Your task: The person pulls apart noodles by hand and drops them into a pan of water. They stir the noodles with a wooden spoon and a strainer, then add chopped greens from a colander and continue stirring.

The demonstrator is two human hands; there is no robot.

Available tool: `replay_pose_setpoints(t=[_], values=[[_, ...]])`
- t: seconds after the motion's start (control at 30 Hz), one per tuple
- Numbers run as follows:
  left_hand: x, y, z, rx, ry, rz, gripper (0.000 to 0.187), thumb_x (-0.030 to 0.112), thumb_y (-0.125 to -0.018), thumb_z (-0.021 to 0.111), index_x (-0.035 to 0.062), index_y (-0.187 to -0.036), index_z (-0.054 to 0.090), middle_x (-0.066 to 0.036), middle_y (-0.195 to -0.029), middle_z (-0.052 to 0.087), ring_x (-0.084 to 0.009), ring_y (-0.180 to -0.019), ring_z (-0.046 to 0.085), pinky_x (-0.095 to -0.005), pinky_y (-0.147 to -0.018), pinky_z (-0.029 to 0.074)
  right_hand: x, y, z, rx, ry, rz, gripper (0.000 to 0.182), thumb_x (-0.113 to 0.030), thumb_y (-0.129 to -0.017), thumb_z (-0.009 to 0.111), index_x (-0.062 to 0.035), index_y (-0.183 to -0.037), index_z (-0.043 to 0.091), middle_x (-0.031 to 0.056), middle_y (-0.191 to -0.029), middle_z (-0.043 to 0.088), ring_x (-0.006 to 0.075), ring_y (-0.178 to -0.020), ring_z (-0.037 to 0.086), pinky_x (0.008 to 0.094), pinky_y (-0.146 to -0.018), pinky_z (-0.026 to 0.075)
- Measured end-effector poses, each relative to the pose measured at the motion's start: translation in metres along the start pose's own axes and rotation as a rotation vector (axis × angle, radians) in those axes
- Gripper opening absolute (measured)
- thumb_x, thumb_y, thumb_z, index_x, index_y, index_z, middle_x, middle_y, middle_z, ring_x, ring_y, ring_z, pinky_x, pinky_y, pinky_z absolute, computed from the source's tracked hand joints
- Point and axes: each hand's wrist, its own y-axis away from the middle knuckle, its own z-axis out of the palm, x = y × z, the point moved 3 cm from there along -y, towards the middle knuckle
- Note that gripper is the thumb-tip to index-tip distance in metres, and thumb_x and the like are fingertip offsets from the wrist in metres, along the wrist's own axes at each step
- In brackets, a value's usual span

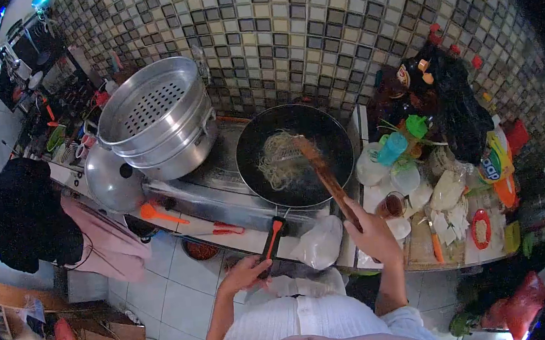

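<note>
A black frying pan (pixel 314 189) sits on the stove, with pale noodle-like strands (pixel 278 159) on its left half. My left hand (pixel 246 275) is closed around the pan's black and red handle (pixel 275 235), close to my body. In my right hand (pixel 372 234) is a brown wooden spatula (pixel 325 176), its tip resting at the strands in the pan. Left of the pan stands a large metal steamer pot (pixel 166 124) with a perforated insert.
A metal lid (pixel 112 179), an orange spoon (pixel 162 213) and a white plastic bag (pixel 319 243) lie near the stove. To the right are a glass (pixel 391 205), bottles (pixel 416 126), an orange-handled knife (pixel 436 246) and a red dish (pixel 481 229). A tiled wall (pixel 260 40) rises behind.
</note>
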Motion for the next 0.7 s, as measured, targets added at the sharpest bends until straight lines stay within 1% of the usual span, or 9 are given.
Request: replay_pose_setpoints(t=[0.03,0.1,0.23,0.3,0.33,0.4,0.6,0.67,0.7], values=[[-0.008,-0.004,0.000,-0.024,0.071,0.024,0.031,0.031,-0.087,0.050,0.0012,-0.090,0.055,-0.005,-0.072,0.059,-0.0093,-0.059,0.056,-0.0218,-0.048,0.046,-0.001,0.007,-0.005,-0.001,-0.001,0.000,0.048,-0.022,-0.079,0.052,-0.0103,-0.124,0.038,0.0258,-0.081,0.058,0.0407,-0.076,0.056,0.0460,-0.067,0.044],[-0.010,-0.004,0.001,-0.048,0.140,0.045,0.032,0.032,-0.087,0.050,0.0006,-0.089,0.055,-0.005,-0.073,0.059,-0.0107,-0.061,0.057,-0.0230,-0.049,0.048,-0.004,0.018,-0.017,0.061,0.015,-0.122,0.048,-0.019,-0.078,0.055,-0.0081,-0.122,0.040,0.0241,-0.080,0.058,0.0395,-0.075,0.057,0.0439,-0.067,0.045],[0.000,0.003,0.004,-0.041,0.126,0.051,0.037,0.037,-0.086,0.050,0.0000,-0.088,0.056,-0.005,-0.074,0.059,-0.0122,-0.064,0.058,-0.0250,-0.053,0.051,-0.005,0.022,-0.021,0.085,-0.146,-0.066,0.047,-0.017,-0.076,0.056,-0.0057,-0.120,0.042,0.0236,-0.081,0.058,0.0385,-0.076,0.058,0.0415,-0.068,0.045],[0.000,0.005,0.005,-0.058,0.151,0.062,0.038,0.038,-0.086,0.050,0.0001,-0.088,0.057,-0.005,-0.074,0.059,-0.0124,-0.065,0.058,-0.0256,-0.054,0.051,-0.001,0.015,-0.021,0.281,-0.094,-0.196,0.046,-0.017,-0.076,0.056,-0.0040,-0.119,0.043,0.0238,-0.085,0.058,0.0381,-0.079,0.058,0.0394,-0.070,0.045],[0.002,0.006,0.006,-0.049,0.167,0.079,0.039,0.038,-0.086,0.049,0.0005,-0.087,0.057,-0.005,-0.074,0.059,-0.0124,-0.065,0.058,-0.0257,-0.055,0.052,-0.001,0.011,-0.020,0.278,-0.093,-0.199,0.046,-0.017,-0.076,0.056,-0.0040,-0.119,0.043,0.0238,-0.085,0.058,0.0381,-0.079,0.058,0.0394,-0.070,0.045],[0.002,0.008,0.006,-0.036,0.186,0.099,0.039,0.039,-0.086,0.049,0.0009,-0.087,0.057,-0.005,-0.074,0.059,-0.0123,-0.065,0.058,-0.0258,-0.055,0.052,-0.001,-0.001,-0.016,0.270,-0.038,-0.059,0.047,-0.015,-0.076,0.057,-0.0044,-0.120,0.044,0.0214,-0.094,0.058,0.0334,-0.085,0.059,0.0353,-0.074,0.045],[-0.016,-0.005,0.001,-0.072,0.138,0.085,0.040,0.039,-0.087,0.048,0.0005,-0.083,0.058,-0.006,-0.074,0.060,-0.0132,-0.062,0.059,-0.0258,-0.053,0.051,0.029,-0.048,0.042,0.272,-0.025,0.004,0.049,-0.019,-0.078,0.055,-0.0056,-0.122,0.042,0.0230,-0.084,0.059,0.0369,-0.078,0.059,0.0387,-0.068,0.046],[-0.023,-0.008,-0.002,-0.077,0.071,-0.031,0.041,0.039,-0.086,0.049,-0.0006,-0.080,0.059,-0.007,-0.073,0.060,-0.0142,-0.059,0.058,-0.0260,-0.052,0.051,0.028,-0.045,0.054,0.256,-0.084,-0.007,0.051,-0.019,-0.077,0.055,-0.0063,-0.124,0.040,0.0245,-0.085,0.058,0.0383,-0.077,0.058,0.0410,-0.066,0.046],[-0.025,-0.010,-0.003,-0.075,0.071,-0.031,0.041,0.039,-0.086,0.049,-0.0006,-0.080,0.059,-0.007,-0.073,0.060,-0.0142,-0.059,0.058,-0.0260,-0.052,0.051,0.025,-0.041,0.058,0.248,-0.034,-0.064,0.052,-0.022,-0.079,0.053,-0.0076,-0.126,0.037,0.0250,-0.084,0.058,0.0397,-0.076,0.058,0.0437,-0.067,0.046]])
